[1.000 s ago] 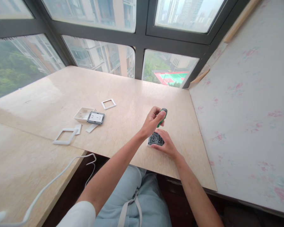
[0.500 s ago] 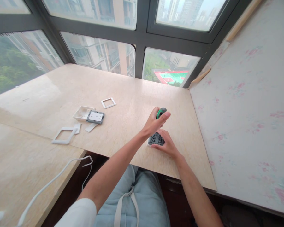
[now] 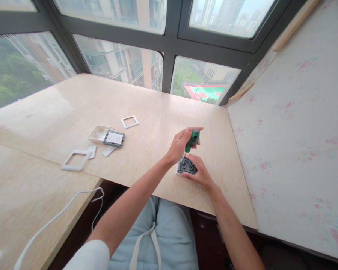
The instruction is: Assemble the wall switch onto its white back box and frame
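My left hand (image 3: 179, 145) is closed around the green and black handle of a screwdriver (image 3: 192, 141). The screwdriver's shaft slants down to the left edge of a dark grey wall socket module (image 3: 187, 166). That module shows its terminal side and sits on a white base near the table's front edge. With thumb and fingers on opposite sides, my right hand (image 3: 202, 173) grips the module from the right. Whether the screwdriver's tip sits in a screw is too small to tell.
To the left lie another socket module (image 3: 114, 138), a white back box (image 3: 95, 134), a small white frame (image 3: 130, 122), a larger white frame (image 3: 76, 160) and white cover pieces (image 3: 109, 151). A white cable (image 3: 56, 216) crosses the lower left. A papered wall (image 3: 295, 150) borders the right.
The screwdriver has turned more upright in my left hand, so more of its handle and its shaft now show. My left fingers have shifted around the handle. My right hand stays on the socket module.
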Action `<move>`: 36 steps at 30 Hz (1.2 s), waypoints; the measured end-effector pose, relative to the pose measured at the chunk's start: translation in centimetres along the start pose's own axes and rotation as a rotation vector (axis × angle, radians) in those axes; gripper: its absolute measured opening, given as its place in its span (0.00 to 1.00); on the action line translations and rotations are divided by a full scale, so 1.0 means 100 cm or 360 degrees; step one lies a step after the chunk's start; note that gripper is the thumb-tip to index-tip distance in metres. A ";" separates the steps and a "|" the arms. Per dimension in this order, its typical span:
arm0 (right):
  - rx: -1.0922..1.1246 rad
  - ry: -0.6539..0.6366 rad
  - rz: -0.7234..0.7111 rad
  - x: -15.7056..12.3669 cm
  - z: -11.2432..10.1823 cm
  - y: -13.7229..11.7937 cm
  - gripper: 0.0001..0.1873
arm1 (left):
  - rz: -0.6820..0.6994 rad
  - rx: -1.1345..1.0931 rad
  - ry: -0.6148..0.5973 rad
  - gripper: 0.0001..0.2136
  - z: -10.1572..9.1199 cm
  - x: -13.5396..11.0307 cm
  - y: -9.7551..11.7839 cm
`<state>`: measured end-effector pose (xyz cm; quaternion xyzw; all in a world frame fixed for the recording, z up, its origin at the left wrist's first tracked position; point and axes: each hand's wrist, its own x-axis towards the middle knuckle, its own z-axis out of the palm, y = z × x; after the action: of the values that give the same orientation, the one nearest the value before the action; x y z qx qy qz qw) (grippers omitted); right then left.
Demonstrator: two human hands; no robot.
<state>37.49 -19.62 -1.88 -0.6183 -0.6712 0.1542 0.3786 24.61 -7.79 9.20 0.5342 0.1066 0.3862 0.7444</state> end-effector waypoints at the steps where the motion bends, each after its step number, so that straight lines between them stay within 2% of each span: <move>1: 0.0000 -0.0001 0.0002 0.000 0.000 0.000 0.40 | 0.0007 -0.0023 0.0024 0.25 0.001 0.001 0.000; 6: 0.0008 -0.0008 -0.0014 0.000 0.000 0.000 0.40 | -0.0013 -0.0072 0.0013 0.27 0.008 0.004 -0.006; 9: 0.0010 -0.0008 -0.0023 0.001 -0.001 -0.001 0.40 | 0.0001 -0.0110 -0.0021 0.25 0.010 0.005 -0.008; 13: 0.0018 -0.0016 -0.0014 0.002 -0.001 -0.002 0.38 | -0.0066 -0.0033 -0.0007 0.25 0.011 0.005 -0.006; 18: 0.0000 -0.0008 0.0003 0.001 -0.001 -0.002 0.39 | -0.0026 0.0074 -0.0114 0.24 0.008 0.004 -0.001; 25: 0.0000 0.0020 -0.0039 0.001 0.001 0.001 0.40 | -0.0096 -0.0150 -0.0141 0.24 0.008 0.005 -0.004; 31: 0.0009 0.0036 -0.0045 0.001 0.001 0.001 0.39 | 0.0009 0.0008 0.0004 0.22 0.012 0.001 0.000; 36: 0.0013 0.0019 -0.0021 0.000 0.001 0.002 0.39 | 0.0012 0.0126 0.0021 0.22 0.012 -0.001 0.006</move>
<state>37.52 -19.53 -2.07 -0.6133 -0.6725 0.1507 0.3860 24.93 -8.61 10.22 0.5610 0.1247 0.3880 0.7205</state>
